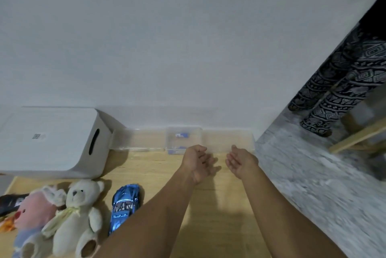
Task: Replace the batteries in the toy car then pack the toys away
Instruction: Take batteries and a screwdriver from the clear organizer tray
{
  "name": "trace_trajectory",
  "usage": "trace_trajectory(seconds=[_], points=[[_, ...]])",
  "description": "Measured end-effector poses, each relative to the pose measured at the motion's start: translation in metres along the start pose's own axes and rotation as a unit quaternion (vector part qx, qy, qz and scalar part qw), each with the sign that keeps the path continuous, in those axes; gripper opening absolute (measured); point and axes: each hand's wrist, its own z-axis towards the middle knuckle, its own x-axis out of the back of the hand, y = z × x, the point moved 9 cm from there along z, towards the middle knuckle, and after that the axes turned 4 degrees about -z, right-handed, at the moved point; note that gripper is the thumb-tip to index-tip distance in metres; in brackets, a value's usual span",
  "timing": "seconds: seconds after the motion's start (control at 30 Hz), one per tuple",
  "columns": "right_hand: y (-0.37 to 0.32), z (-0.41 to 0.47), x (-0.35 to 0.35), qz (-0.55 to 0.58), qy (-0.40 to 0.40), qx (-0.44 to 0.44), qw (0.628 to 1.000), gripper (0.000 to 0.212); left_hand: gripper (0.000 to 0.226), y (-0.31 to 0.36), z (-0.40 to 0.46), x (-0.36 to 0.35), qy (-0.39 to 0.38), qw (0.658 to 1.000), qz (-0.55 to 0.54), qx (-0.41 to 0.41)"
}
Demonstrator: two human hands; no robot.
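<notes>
Both hands are stretched out over the wooden counter [208, 226], well apart from each other and holding nothing. The left hand [197, 163] hangs with its fingers loosely curled and the right hand [241, 161] lies palm up with relaxed fingers. They hover near the far edge, just in front of a clear plastic box [183, 139] that stands against the wall with some small blue items inside; what those are is too blurred to tell, though they may well be the batteries or their packaging.

The blue toy car [124, 205] lies on the counter at the near left, well apart from both hands and partly hidden behind the left forearm. Just left of it sit a cream teddy bear [78, 216] and a pink plush toy [33, 213], touching each other. A white bin with a slot handle [62, 142] stands at the far left, likely where the toys will be packed.

By my reading the work is at its very start: the car lies untouched and nothing is packed. The next move calls for either drawing the clear box closer to get at its contents, or reaching back to the near left for the car and turning it over to find the battery cover
</notes>
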Motion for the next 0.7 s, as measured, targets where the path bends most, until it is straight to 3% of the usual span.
trace_trajectory(seconds=[0.07,0.2,0.4,0.7], points=[[0.001,0.004,0.001,-0.007,0.002,-0.007,1.0,0.029,0.014,-0.004,0.006,-0.001,0.009,1.0,0.009,0.007],[0.004,0.008,0.005,-0.023,0.005,-0.029,0.999,0.009,0.019,-0.011,0.026,-0.001,0.034,0.998,0.029,0.032],[0.005,0.013,0.011,-0.038,0.016,-0.044,0.998,0.02,0.024,-0.005,0.045,0.001,0.091,0.992,0.089,0.017],[0.006,0.016,0.01,-0.017,0.008,-0.056,0.998,0.03,0.022,-0.003,0.051,-0.005,0.122,0.992,0.022,-0.016]])
